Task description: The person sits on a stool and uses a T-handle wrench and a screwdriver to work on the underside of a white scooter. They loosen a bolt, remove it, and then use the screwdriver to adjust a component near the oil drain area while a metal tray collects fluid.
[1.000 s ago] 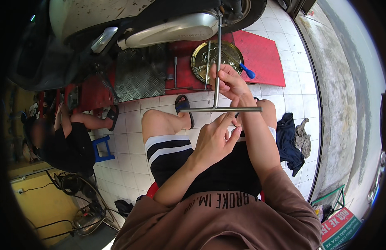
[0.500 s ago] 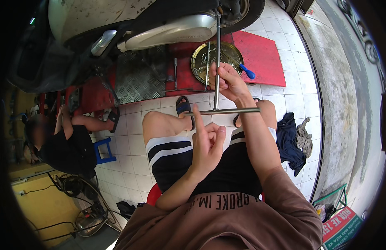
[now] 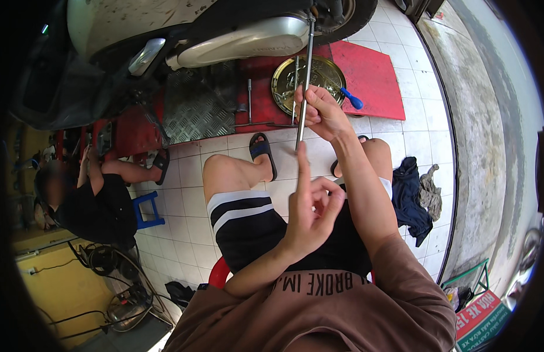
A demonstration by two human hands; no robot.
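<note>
A long steel T-handle wrench (image 3: 307, 70) reaches from the underside of a scooter (image 3: 242, 41), beside its rear wheel, toward me. My right hand (image 3: 319, 111) is wrapped round its shaft. My left hand (image 3: 312, 211) has the index finger stretched up to the lower end of the shaft, the other fingers curled with nothing visible in them; the crossbar there is not clearly visible. Behind my right hand, a round brass-coloured tray (image 3: 278, 82) with a steel tool sits on the red platform (image 3: 374, 82), with a blue-handled tool (image 3: 353, 98) at its right edge.
A co-worker (image 3: 93, 205) in black sits at left near a blue stool (image 3: 148, 211). More wrenches (image 3: 249, 100) lie on the platform. Dark and grey cloths (image 3: 413, 205) lie on the tiles at right. Coiled hoses and equipment (image 3: 125, 305) stand at lower left, a signboard (image 3: 477, 322) at lower right.
The wrench's crossbar, horizontal earlier, no longer shows that way. My left hand has moved up and right, its index finger extended. My right hand stays on the shaft, slightly higher.
</note>
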